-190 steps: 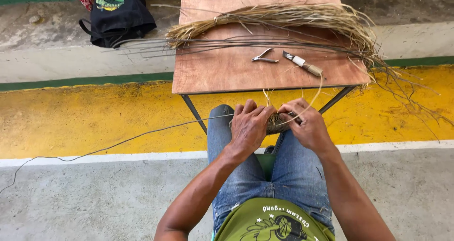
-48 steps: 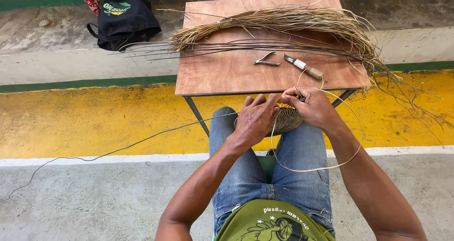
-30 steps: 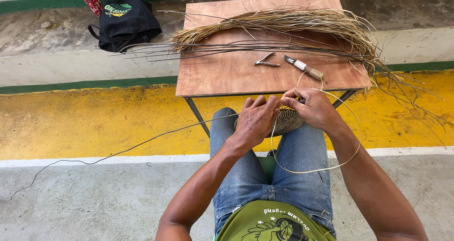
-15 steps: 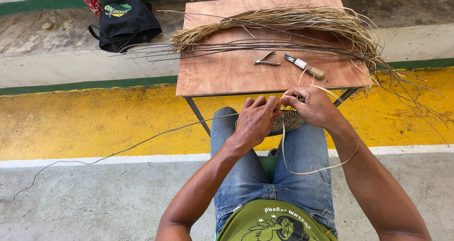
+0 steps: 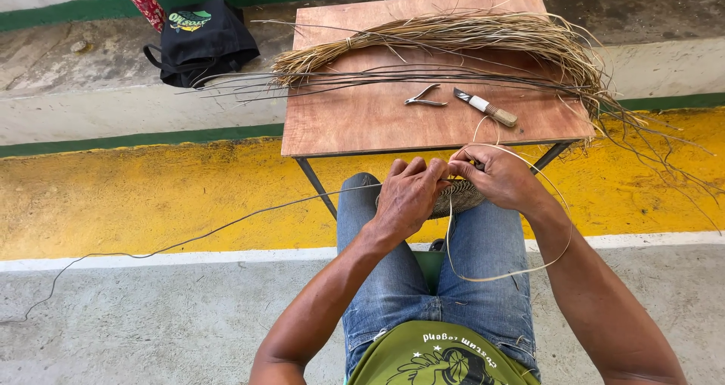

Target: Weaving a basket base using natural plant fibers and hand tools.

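Over my lap, my left hand (image 5: 406, 196) and my right hand (image 5: 498, 177) both grip a small round woven piece (image 5: 459, 197) of pale and dark fibre. A pale strand (image 5: 513, 272) runs from my right fingers in a wide loop down over my right thigh. A long dark strand (image 5: 189, 241) trails from the piece leftward across the floor. Most of the woven piece is hidden under my fingers.
A wooden table (image 5: 362, 120) stands just past my knees, bearing a bundle of dry straw (image 5: 453, 37), thin dark stems (image 5: 362, 75), small pliers (image 5: 423, 98) and a knife (image 5: 487, 107). A black bag (image 5: 200, 37) lies on the kerb at the far left.
The pale loop has shrunk and shifted over the last second as my right hand drew the strand through. Both hands stay on the woven piece, slightly higher than 6 seconds ago.
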